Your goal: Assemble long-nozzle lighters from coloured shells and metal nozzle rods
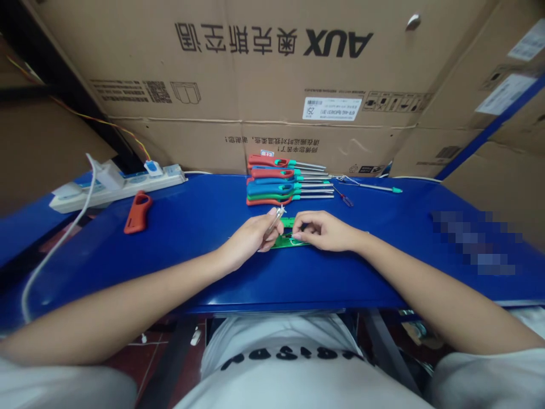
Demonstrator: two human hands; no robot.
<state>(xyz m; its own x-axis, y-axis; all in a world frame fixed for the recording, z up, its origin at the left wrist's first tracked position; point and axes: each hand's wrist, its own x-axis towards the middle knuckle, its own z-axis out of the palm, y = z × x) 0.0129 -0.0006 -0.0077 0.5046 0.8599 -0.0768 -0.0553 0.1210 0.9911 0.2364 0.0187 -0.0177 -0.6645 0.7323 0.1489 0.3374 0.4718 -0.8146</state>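
Note:
My left hand (261, 232) is closed round a slim silvery metal piece (279, 213) with a pale, pronged tip pointing up and away. Under and between both hands lies a green plastic lighter casing (281, 242), partly covered by my fingers. My right hand (320, 230) has its thumb and fingers pinched together over the casing's right part. A thin pale wire shows near those fingertips, but what they hold is hidden. Just beyond the hands, several stick lighters (272, 188) in red, blue and green lie stacked, their metal tubes pointing right.
An orange-red lighter casing (138, 213) lies at left near a white power strip (128, 184) with a trailing cable. Right of the stack are a small screwdriver (346, 199) and a loose metal tube (374, 187) with a green end. Cardboard (255, 85) walls the back of the blue table (191, 210).

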